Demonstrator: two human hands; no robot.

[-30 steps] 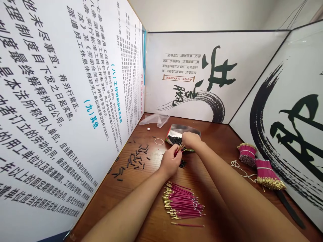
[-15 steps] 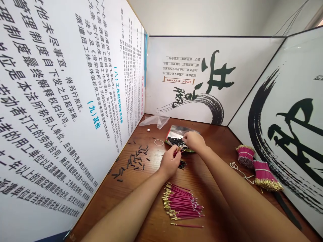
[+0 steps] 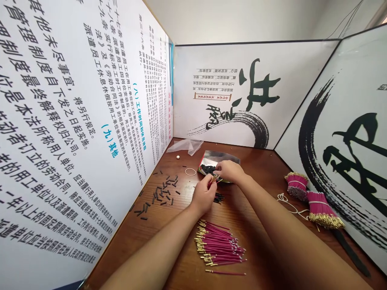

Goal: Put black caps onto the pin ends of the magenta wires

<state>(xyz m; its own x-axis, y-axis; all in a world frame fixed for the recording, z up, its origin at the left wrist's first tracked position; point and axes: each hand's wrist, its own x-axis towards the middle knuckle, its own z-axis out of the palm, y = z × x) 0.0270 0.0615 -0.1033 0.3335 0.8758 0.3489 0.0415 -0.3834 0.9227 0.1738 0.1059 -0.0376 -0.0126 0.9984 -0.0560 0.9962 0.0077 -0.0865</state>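
My left hand (image 3: 204, 194) is closed around a magenta wire, whose gold-coloured metal end (image 3: 218, 178) pokes out past the fingertips. Close in front of it, my right hand (image 3: 231, 171) has its fingers pinched at that end; what they hold is too small to make out. Both hands are at the near edge of an opened silvery bag (image 3: 222, 156) with many short black tubes (image 3: 208, 169) in its mouth. Black-ended pieces (image 3: 218, 197) lie partly hidden beside my left hand. Nearer to me, a pile of magenta wires (image 3: 220, 243) with gold-coloured ends lies on the table.
Loose black tubes (image 3: 163, 191) are scattered on the left. Two tied bundles of magenta wires (image 3: 322, 207) stand at the right, beside white string (image 3: 288, 203) and a dark strip (image 3: 352, 251). A rubber band (image 3: 190, 172) and clear plastic (image 3: 186, 146) lie behind. Printed panels (image 3: 223, 92) enclose the table.
My right hand has moved left and slightly down from the bag's tubes to the wire end at my left fingertips. My left hand stays in place. The view has shifted slightly.
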